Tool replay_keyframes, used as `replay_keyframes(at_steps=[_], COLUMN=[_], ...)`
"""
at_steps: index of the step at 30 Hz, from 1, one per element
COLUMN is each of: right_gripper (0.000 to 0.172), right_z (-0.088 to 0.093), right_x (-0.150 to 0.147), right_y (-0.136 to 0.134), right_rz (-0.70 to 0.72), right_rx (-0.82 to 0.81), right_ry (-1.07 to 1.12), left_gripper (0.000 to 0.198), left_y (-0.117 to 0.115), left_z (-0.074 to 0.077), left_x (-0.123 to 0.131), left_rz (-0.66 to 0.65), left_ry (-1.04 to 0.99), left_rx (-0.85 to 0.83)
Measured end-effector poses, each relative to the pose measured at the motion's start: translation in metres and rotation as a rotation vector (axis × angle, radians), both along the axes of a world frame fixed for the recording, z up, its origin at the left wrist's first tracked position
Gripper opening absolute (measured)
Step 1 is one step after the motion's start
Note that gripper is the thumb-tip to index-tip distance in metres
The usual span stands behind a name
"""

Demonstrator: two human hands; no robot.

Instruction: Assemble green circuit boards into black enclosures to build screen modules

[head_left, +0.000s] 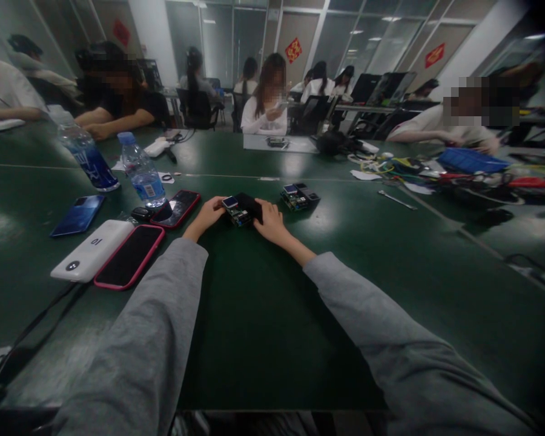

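Note:
My left hand [209, 213] grips the left edge of a green circuit board [237, 215] that carries a small square screen. My right hand [271, 223] is closed around the right side of a black case [249, 204], which lies against the board; I cannot tell whether the two are joined. Both hands are low over the green table. Just right of them stands a second circuit board [293, 198] with a similar small screen, beside a dark box-like part [309, 195]. Some of my left fingers are hidden behind the board.
Left are a power bank [93, 249], a red-edged phone [129, 257], another phone [181, 209], a blue phone [78, 215] and two bottles [145, 175] [88, 157]. Right lie a wrench [396, 200], tangled cables [390, 165] and a blue tray [472, 160]. Several people sit beyond the green table [263, 327].

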State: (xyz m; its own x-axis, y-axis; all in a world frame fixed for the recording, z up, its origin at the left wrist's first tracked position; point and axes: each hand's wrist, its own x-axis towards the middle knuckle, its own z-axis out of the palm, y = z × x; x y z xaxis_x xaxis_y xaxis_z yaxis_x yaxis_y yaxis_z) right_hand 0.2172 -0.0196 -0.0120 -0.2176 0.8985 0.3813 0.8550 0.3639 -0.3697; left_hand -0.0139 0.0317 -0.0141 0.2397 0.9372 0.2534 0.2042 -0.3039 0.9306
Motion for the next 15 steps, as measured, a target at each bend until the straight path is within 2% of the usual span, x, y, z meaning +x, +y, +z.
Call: replay_keyframes(at_steps=[15], right_gripper=[0.059], right_z=[-0.0030], right_x=[-0.0007], right_y=[0.0010], right_rz=[-0.009], right_rx=[0.042], right_ry=[-0.033], left_gripper=[0.035], left_y=[-0.0029], left_z=[0.0052], left_x=[0.0023], left_rz=[0.013], left_ry=[0.004], left_rx=[-0.021])
